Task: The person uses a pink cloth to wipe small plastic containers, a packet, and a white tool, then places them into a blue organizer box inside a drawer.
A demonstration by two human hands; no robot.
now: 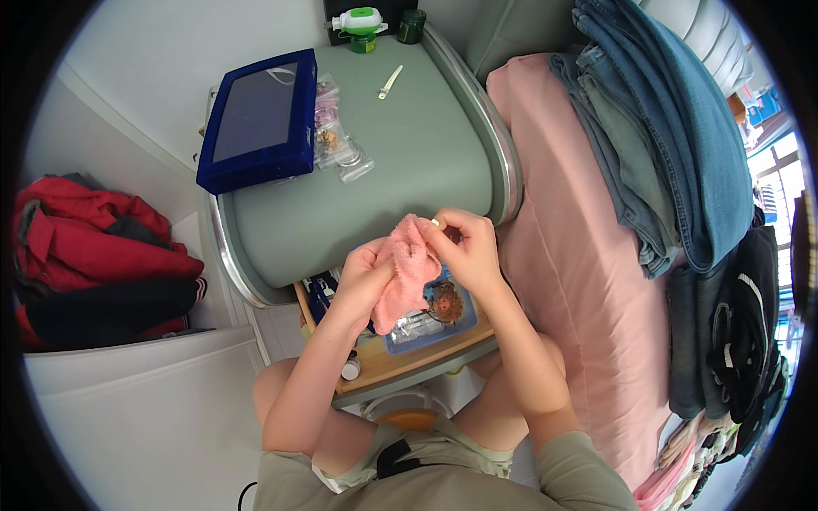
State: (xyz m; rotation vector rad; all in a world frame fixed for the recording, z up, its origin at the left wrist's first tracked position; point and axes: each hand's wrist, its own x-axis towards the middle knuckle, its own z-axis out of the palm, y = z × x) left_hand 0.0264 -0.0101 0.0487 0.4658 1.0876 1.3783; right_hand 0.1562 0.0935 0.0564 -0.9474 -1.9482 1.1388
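A fluffy pink cloth (409,274) is bunched up above an open drawer. My left hand (363,276) grips it from the left side. At its upper right edge, my right hand (471,246) pinches the fabric between thumb and forefinger. A small pale-yellow piece (435,222) shows at the right fingertips, too small to identify. Below the hands, a blue plastic tray (399,349) in the wooden drawer (415,358) holds clear plastic packets (415,327) and a brownish-red hair tie or ornament (445,303). The cloth and hands hide part of the drawer.
On the grey-green cabinet top (409,153) lie a dark blue velvet case (255,121), small plastic bags (342,150) and a hair clip (390,82). A green-and-white bottle (360,22) stands behind. Folded jeans (677,134) rest on the pink bed (562,255). Red clothing (102,223) lies left.
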